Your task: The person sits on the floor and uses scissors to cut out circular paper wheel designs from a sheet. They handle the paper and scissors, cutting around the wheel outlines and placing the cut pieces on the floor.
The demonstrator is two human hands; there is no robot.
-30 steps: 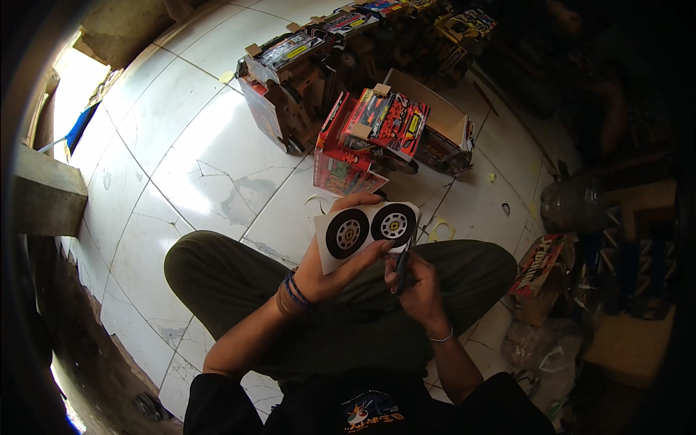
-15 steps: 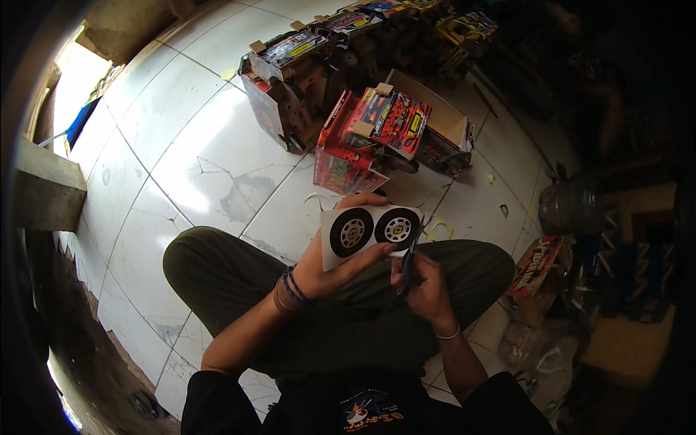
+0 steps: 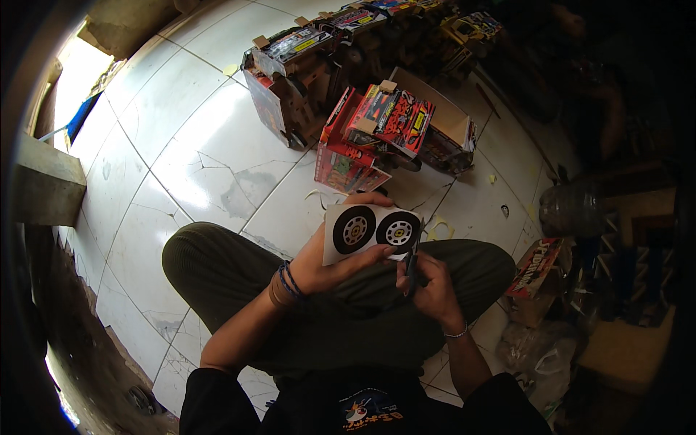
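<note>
Above my lap, my left hand grips a white sticker sheet printed with two black wheel pictures. Its thumb lies across the lower edge and the other fingers go behind the sheet. My right hand is closed round a pair of dark scissors. The scissor blades point away from me and lie along the right edge of the sheet, beside the right-hand wheel. How far apart the blades are is too small to make out.
Beyond my knees stands a red cardboard toy truck, with several more cardboard trucks behind it. Yellowish paper scraps lie on the cracked white tiles. At right are a plastic bag and a clear container.
The scissors and my right hand have shifted slightly right and toward me. The sheet in my left hand has moved a little right. Both grips stay the same.
</note>
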